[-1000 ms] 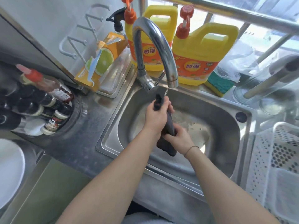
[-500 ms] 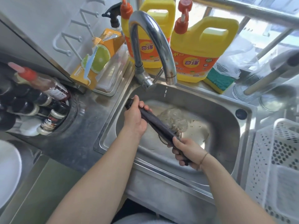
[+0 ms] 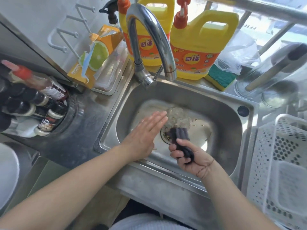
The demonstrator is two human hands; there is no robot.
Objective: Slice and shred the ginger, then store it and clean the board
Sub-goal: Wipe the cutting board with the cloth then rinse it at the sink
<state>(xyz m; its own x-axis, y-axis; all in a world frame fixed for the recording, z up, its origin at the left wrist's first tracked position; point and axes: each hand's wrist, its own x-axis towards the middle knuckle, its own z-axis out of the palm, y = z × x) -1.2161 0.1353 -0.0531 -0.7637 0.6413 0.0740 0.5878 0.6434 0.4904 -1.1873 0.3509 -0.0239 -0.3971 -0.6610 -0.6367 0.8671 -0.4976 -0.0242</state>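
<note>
Hands: right hand (image 3: 189,156) grips dark cloth (image 3: 180,135), left hand (image 3: 146,130) flat, fingers straight, holding nothing | cloth over sink (image 3: 216,103) drain, long axis away from body | left hand just beside cloth's far end | board, ginger not in view

The sink (image 3: 221,103) was brushed stainless steel, dull and water-streaked, and the curved faucet (image 3: 154,35) was polished metal with rust-coloured spotting near its spout. The dark cloth (image 3: 181,135) looked wet, ribbed and matt. Two yellow detergent jugs (image 3: 204,39) were glossy plastic, the sponge (image 3: 220,78) had a rough green face, and the white basket (image 3: 282,150) was perforated matt plastic
</note>
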